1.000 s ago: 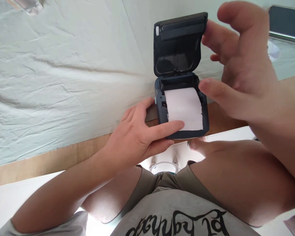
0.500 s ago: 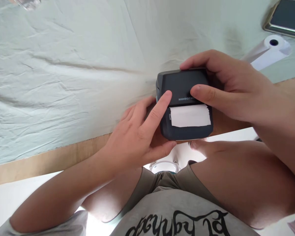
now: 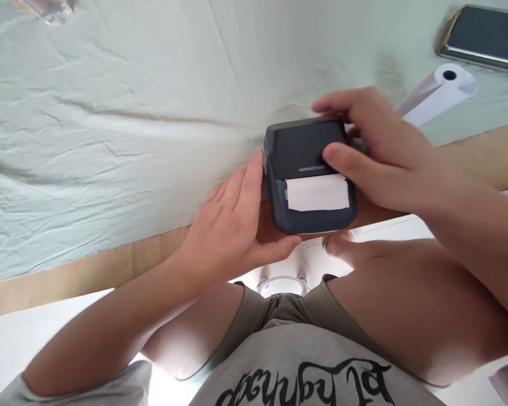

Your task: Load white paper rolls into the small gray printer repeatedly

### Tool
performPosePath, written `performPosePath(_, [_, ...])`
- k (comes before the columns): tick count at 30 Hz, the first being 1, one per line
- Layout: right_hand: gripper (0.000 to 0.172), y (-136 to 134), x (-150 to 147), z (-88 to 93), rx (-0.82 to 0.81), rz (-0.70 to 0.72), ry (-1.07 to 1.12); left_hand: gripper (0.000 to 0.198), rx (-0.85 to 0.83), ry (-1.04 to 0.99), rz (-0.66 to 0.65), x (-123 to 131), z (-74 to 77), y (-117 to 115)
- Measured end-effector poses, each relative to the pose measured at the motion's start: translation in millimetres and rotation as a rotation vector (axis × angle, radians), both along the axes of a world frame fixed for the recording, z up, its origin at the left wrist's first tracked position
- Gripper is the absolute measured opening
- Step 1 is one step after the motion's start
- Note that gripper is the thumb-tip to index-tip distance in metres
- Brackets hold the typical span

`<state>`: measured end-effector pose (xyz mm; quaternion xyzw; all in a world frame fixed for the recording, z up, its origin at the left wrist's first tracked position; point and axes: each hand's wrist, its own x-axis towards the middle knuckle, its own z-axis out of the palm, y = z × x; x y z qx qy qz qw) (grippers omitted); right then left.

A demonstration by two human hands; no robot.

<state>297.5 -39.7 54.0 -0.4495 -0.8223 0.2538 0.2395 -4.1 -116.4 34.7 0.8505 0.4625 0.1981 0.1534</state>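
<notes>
A small dark grey label printer [image 3: 305,155] sits at the near edge of the table, its lid down, with a strip of white paper [image 3: 317,193] sticking out of the slot toward me. My left hand [image 3: 232,225] cups the printer's left side, thumb under its near edge and fingers along its flank. My right hand [image 3: 376,152] lies over the lid from the right, thumb pressed on the lid's front and fingers curled round its far edge.
A pale green wrinkled cloth [image 3: 110,113] covers the table, whose wooden edge [image 3: 88,270] shows near me. A white paper roll [image 3: 436,90] lies at the right, a dark phone [image 3: 482,36] beyond it. A clear object [image 3: 46,8] sits at top left.
The printer's lid, open a second ago, has come down shut over the paper under my right hand. My left index finger has left the lid and returned to the side.
</notes>
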Motion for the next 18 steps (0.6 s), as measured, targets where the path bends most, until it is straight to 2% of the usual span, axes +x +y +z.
performPosePath(2, [0.08,-4.5,4.9,-0.3,0.052,-0.121,-0.024,0.129,0.006,0.024,-0.02,-2.6,-0.9,1.3])
performPosePath(4, [0.085,-6.6,8.4,0.0,0.012,-0.16,-0.043,0.13,-0.005,0.042,-0.013,-4.4,-0.8,2.1])
performPosePath(10, [0.099,-3.8,6.7,-0.5,-0.059,0.036,-0.089,0.129,-0.064,0.041,0.059,-4.0,2.2,2.3])
performPosePath(18, [0.095,-0.8,12.8,0.6,-0.065,0.167,-0.107,0.118,-0.11,0.006,0.05,-1.1,7.3,4.5])
